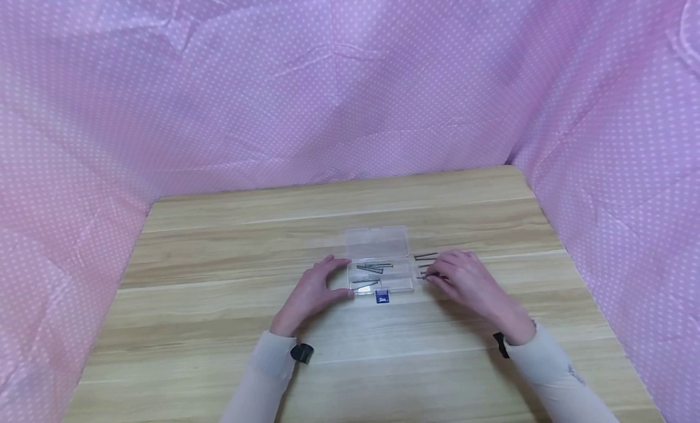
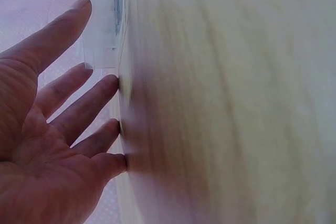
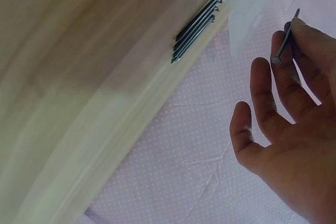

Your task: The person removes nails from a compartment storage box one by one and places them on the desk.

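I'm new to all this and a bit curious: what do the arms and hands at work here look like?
They are a person's: the left hand and right hand wear no gloves. The left sleeve and right sleeve are long and pale off-white. A small black piece shows at each wrist. The right sleeve has a dark marking, too small to read.

The head view looks forward and down over left hand [image 1: 310, 291] and right hand [image 1: 471, 284]; wrist views look past each, close, tilted; all share the bench [image 1: 202, 326].
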{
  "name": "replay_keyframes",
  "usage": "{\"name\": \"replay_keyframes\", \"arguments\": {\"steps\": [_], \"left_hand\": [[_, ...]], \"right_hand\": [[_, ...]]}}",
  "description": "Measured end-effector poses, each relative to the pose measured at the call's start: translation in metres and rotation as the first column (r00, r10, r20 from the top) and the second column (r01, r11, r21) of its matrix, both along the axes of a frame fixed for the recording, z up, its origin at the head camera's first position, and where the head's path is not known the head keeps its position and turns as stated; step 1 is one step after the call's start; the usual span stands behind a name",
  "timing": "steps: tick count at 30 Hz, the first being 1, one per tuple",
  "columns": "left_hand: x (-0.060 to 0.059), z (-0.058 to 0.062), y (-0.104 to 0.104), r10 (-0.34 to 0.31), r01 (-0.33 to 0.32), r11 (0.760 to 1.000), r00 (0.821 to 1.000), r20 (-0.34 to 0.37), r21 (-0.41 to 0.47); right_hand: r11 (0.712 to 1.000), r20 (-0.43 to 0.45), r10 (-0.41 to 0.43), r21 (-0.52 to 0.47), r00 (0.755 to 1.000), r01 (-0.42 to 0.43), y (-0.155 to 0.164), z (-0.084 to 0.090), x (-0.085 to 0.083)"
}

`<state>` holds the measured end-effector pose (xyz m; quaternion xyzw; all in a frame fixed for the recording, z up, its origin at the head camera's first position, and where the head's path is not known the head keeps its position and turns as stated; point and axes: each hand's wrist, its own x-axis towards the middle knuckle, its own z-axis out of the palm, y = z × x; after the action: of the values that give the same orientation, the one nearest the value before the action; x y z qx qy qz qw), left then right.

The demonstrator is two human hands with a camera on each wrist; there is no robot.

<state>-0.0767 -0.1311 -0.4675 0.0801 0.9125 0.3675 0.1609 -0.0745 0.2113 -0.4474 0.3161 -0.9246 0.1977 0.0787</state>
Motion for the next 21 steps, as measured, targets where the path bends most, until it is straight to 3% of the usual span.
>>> {"name": "replay_keyframes", "arguments": {"steps": [21], "left_hand": [[0.001, -0.001, 0.0, -0.002, 0.002, 1.0, 1.0, -0.003, -0.002]], "right_hand": [[1.0, 0.022, -0.011, 0.023, 1.0, 0.01, 0.014, -0.009, -0.001]]}}
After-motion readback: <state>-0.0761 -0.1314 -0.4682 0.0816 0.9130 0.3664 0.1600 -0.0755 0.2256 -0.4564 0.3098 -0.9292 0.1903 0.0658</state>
